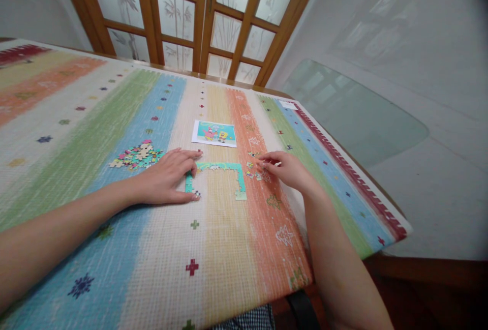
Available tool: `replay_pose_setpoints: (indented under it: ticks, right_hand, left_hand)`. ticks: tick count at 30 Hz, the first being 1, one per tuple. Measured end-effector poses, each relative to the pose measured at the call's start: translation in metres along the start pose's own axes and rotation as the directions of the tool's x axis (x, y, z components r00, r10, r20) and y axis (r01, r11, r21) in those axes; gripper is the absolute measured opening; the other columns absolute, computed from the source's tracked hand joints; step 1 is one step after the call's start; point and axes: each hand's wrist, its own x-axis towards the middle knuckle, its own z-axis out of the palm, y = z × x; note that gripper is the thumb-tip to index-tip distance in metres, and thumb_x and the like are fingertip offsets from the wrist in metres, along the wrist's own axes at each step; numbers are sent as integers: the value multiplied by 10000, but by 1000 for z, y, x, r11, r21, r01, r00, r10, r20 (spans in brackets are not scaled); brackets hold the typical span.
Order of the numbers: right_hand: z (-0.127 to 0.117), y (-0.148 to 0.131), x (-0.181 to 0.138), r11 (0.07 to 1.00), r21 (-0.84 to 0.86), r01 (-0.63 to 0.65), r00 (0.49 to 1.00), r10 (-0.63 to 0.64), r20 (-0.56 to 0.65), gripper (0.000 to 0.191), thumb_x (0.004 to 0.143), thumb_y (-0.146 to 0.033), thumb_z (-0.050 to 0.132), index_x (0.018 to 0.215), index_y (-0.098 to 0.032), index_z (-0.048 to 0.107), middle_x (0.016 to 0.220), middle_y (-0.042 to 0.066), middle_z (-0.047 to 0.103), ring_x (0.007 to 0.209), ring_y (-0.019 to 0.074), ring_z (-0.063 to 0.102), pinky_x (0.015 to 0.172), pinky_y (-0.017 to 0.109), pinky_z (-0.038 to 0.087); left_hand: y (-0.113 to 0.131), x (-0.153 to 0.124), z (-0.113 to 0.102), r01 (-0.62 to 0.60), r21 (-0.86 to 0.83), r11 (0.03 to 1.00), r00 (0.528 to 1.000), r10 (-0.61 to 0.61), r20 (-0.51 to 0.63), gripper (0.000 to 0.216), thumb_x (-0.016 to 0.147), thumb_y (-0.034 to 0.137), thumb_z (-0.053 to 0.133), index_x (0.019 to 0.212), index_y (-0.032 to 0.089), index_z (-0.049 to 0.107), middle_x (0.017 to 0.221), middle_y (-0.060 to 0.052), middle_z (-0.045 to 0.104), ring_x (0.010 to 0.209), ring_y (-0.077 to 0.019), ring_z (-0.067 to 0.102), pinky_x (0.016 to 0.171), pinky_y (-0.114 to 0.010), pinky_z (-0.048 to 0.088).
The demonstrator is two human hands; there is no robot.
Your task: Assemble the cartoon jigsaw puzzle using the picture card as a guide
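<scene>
A partly joined teal jigsaw border (224,170) lies on the striped tablecloth (213,248). My left hand (168,177) rests flat on the cloth, fingers spread over the border's left side. My right hand (284,167) lies to the right of the border, its fingertips pinched among a few loose pieces (252,167); whether a piece is between them I cannot make out. A heap of loose jigsaw pieces (137,156) sits just left of my left hand. A small reference picture card (214,133) lies beyond the border.
The table's right edge (358,167) runs diagonally close to my right hand, with a glass tabletop (351,111) beyond it. A wooden folding door with frosted panes (198,15) stands behind the table.
</scene>
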Motion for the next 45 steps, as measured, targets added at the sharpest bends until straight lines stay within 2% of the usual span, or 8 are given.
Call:
replay_pose_setpoints:
  ticks: [4,10,14,19,26,34,40,45]
  right_hand:
    - [5,-6,-2,993,-111,46,998,-41,48,171,850,-254,655,958,-205,778,911,69,727,783,186,642,717,319,479]
    - [0,-19,-7,986,-131,101,990,-86,115,75,829,-266,722,826,-216,778,826,48,698,732,170,618,685,305,460]
    - [4,-27,-10,976,-153,157,978,-131,164,117,832,-330,761,866,-221,786,849,54,697,762,182,621,707,317,467]
    - [10,-29,-10,962,-205,181,976,-149,161,68,839,-247,752,880,-203,784,877,76,693,826,202,639,761,339,481]
    - [11,-31,-9,973,-168,158,979,-133,155,43,812,-177,751,793,-210,770,835,58,686,790,192,626,711,321,471]
    - [13,-30,-7,989,-125,75,988,-57,143,62,776,-197,773,772,-194,711,791,23,668,684,149,577,636,284,428]
    - [16,-33,-8,996,-56,70,985,-60,161,96,814,-188,717,726,-196,682,710,4,673,651,138,590,619,274,425]
    - [14,-42,-11,996,30,88,983,-92,162,34,832,-193,688,839,-200,720,730,5,701,663,137,620,627,269,454]
  left_hand:
    - [1,-1,1,-5,15,1000,1000,5,-2,492,832,670,649,1004,221,544,1510,-156,444,1414,-349,385,1194,-571,231]
    - [1,-2,1,-8,-13,1000,1000,8,-9,479,837,655,652,1003,218,548,1507,-145,454,1412,-349,390,1204,-568,209]
    - [1,-1,1,-20,-29,999,1000,19,-15,474,835,652,656,1002,220,553,1502,-139,460,1413,-345,386,1200,-548,222]
    - [1,-1,1,-14,-19,1000,1000,14,-14,464,839,639,663,1002,220,550,1496,-142,465,1408,-345,389,1196,-554,225]
    - [0,-2,2,-14,-21,1000,1000,14,-15,469,837,645,661,1011,224,546,1499,-137,464,1410,-345,391,1200,-563,216]
    - [0,-1,2,-16,-37,999,1000,15,-25,464,835,645,660,1003,225,554,1498,-136,470,1404,-347,399,1201,-556,215]
    - [0,-1,1,-19,-28,999,1000,19,-21,456,840,632,665,1003,223,547,1497,-141,470,1409,-346,396,1205,-568,215]
    - [0,-2,2,-9,-40,999,1000,8,-19,462,832,636,673,1005,225,551,1506,-132,464,1414,-351,393,1210,-572,201]
